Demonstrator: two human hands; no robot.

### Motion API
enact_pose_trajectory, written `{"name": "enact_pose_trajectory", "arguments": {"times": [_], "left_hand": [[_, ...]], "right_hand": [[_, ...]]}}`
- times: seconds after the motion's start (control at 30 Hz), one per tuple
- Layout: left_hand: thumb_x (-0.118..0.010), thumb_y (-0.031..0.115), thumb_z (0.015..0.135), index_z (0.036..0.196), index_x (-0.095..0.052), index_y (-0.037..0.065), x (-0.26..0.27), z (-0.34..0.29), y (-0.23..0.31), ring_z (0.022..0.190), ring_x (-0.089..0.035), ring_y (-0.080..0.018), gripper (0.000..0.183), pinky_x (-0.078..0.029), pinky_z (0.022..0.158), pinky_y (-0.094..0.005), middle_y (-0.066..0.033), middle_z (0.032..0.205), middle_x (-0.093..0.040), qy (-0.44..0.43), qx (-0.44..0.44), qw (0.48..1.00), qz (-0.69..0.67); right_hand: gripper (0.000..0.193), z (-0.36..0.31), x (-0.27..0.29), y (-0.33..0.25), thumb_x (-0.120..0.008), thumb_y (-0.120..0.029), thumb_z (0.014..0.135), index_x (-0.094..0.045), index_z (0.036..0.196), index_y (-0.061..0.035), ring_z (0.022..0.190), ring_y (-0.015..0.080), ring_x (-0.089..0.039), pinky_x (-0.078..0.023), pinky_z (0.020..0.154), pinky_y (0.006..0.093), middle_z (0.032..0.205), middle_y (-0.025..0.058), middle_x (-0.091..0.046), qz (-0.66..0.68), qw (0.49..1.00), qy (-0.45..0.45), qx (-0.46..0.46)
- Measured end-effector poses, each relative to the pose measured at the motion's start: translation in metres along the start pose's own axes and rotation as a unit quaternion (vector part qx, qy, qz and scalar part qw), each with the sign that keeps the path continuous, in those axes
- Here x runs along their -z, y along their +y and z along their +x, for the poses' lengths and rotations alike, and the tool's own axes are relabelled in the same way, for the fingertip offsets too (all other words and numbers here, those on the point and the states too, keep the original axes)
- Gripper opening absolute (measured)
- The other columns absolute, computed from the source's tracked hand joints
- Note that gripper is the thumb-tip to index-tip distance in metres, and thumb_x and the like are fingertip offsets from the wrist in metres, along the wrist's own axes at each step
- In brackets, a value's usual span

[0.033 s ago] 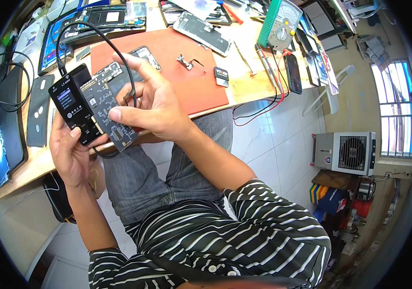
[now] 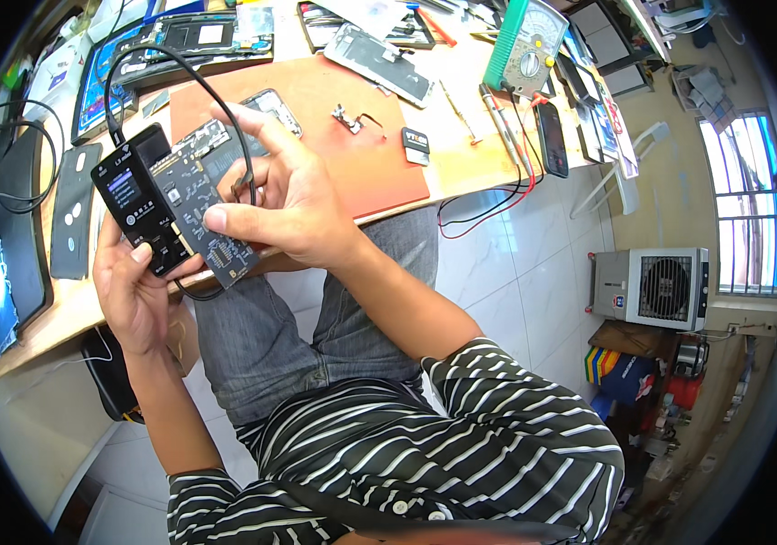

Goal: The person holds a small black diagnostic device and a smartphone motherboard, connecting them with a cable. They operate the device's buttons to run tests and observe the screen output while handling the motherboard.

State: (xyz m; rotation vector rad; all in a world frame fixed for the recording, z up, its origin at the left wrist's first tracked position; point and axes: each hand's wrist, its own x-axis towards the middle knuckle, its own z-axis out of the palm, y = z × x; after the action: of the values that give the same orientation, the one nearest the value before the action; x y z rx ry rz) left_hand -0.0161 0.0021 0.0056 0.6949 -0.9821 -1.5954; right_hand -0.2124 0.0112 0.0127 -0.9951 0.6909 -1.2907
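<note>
My left hand [image 2: 132, 304] is closed round the lower end of a black handheld tester [image 2: 138, 211] with a small lit screen, its thumb resting on the buttons. Along the tester's right side sits a black circuit board [image 2: 190, 193] with white markings. My right hand [image 2: 302, 204] pinches this board, thumb on top, the other fingers curled behind and partly hidden; the index finger is raised. A black cable [image 2: 187, 62] leaves the tester's top and loops over to my right hand. Behind the board, an opened phone [image 2: 281, 107] lies partly covered on the orange mat [image 2: 316, 86].
On the mat are a small metal part [image 2: 346, 119] and a black-and-white card [image 2: 415, 145]. A phone housing [image 2: 379, 64], a green analog multimeter [image 2: 524, 59] with probes and a black phone [image 2: 551, 138] lie further right. Disassembled devices [image 2: 197, 41] crowd the far left.
</note>
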Motion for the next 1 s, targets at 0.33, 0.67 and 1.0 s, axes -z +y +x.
{"name": "enact_pose_trajectory", "arguments": {"times": [0.33,0.67,1.0], "left_hand": [[-0.049,0.01,0.085,0.135,-0.031,-0.009,0.004,0.001,0.001,0.098,-0.067,-0.0265,0.056,-0.063,0.072,-0.0346,-0.0227,0.118,-0.057,-0.036,0.007,0.999,-0.012],[-0.049,0.004,0.082,0.136,-0.033,-0.007,0.002,0.0,0.002,0.105,-0.063,-0.0274,0.057,-0.059,0.085,-0.0369,-0.0203,0.121,-0.056,-0.017,0.033,0.999,-0.016],[-0.049,0.001,0.085,0.137,-0.032,-0.007,0.009,0.001,0.003,0.102,-0.064,-0.0207,0.055,-0.056,0.085,-0.0315,-0.0187,0.115,-0.059,-0.037,0.02,0.997,-0.067]], "right_hand": [[0.085,0.0,-0.006,-0.007,-0.075,-0.002,0.078,-0.025,0.146,-0.0032,0.066,0.0028,-0.052,-0.04,0.057,0.0159,0.081,0.002,-0.059,-0.019,1.0,-0.016,0.001],[0.087,-0.001,-0.004,-0.027,-0.077,-0.006,0.073,-0.027,0.144,0.0003,0.069,0.0058,-0.048,-0.041,0.062,0.0214,0.077,-0.0011,-0.052,-0.212,0.973,-0.001,-0.093],[0.101,-0.004,-0.025,-0.027,-0.075,0.007,0.072,-0.011,0.149,-0.0019,0.077,0.0125,-0.062,-0.051,0.068,0.0245,0.085,0.0064,-0.063,-0.126,0.992,-0.001,-0.004]]}}
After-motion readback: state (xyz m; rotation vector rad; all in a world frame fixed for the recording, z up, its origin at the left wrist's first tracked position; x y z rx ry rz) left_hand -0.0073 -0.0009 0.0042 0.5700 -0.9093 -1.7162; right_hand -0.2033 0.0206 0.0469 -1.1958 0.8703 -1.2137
